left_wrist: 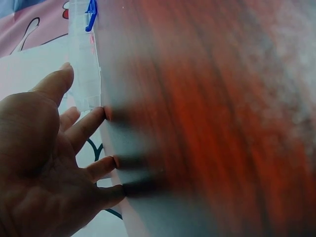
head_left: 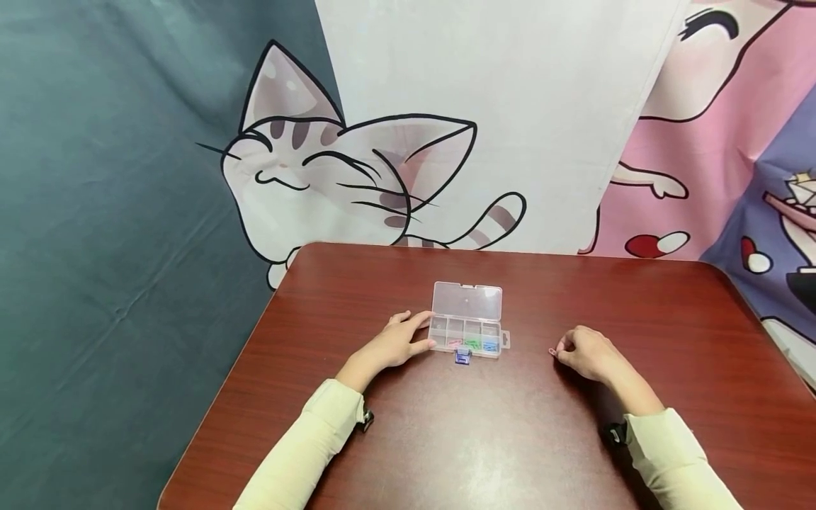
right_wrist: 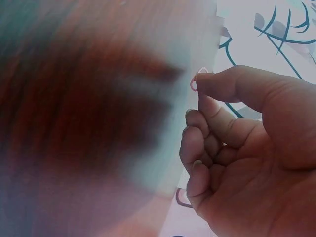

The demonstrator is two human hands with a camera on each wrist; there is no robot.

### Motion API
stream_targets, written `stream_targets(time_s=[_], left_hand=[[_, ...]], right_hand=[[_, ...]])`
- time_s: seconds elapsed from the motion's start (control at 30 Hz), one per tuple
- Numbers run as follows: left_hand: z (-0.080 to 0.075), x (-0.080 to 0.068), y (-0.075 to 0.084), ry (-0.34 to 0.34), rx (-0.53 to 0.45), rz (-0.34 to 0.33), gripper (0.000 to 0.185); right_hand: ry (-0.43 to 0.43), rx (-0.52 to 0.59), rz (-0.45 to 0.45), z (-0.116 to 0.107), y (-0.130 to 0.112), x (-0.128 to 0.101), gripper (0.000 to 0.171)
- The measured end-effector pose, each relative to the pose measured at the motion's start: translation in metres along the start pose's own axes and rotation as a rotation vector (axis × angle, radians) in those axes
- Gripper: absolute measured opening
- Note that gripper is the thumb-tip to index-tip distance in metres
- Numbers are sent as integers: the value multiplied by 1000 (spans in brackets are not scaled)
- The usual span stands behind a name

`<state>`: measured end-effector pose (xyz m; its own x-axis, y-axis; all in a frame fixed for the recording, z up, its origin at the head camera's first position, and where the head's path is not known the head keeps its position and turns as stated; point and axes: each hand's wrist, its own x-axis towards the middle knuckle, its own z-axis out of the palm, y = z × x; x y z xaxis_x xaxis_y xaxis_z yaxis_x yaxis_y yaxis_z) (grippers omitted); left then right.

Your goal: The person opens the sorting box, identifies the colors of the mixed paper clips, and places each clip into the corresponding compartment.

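A clear plastic organizer box [head_left: 467, 317] lies open in the middle of the table, lid flipped back, with pink, green and blue paper clips in its front compartments. My left hand [head_left: 400, 341] rests with straight fingers against the box's left end [left_wrist: 85, 74]. A small blue binder clip [head_left: 462, 356] sits just in front of the box. My right hand [head_left: 585, 351], to the right of the box, pinches a small pink paper clip [head_left: 552, 350] between thumb and forefinger [right_wrist: 194, 84], the other fingers curled.
The dark red table [head_left: 510, 439] has rounded corners and edges at left and right. Behind it hangs a cartoon cat backdrop [head_left: 331, 170]. Both wrist views are blurred.
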<state>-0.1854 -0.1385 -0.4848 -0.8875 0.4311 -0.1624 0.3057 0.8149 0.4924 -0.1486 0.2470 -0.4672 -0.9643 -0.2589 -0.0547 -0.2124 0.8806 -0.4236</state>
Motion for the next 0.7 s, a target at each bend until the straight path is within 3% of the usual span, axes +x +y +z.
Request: stream_targets(time_s=[0.3, 0.7], left_hand=[[1, 0, -1, -11, 7, -5, 64], [1, 1, -1, 3, 6, 6, 62]], right_hand=[[58, 52, -51, -1, -13, 6, 13], [74, 89, -93, -2, -42, 22, 17]])
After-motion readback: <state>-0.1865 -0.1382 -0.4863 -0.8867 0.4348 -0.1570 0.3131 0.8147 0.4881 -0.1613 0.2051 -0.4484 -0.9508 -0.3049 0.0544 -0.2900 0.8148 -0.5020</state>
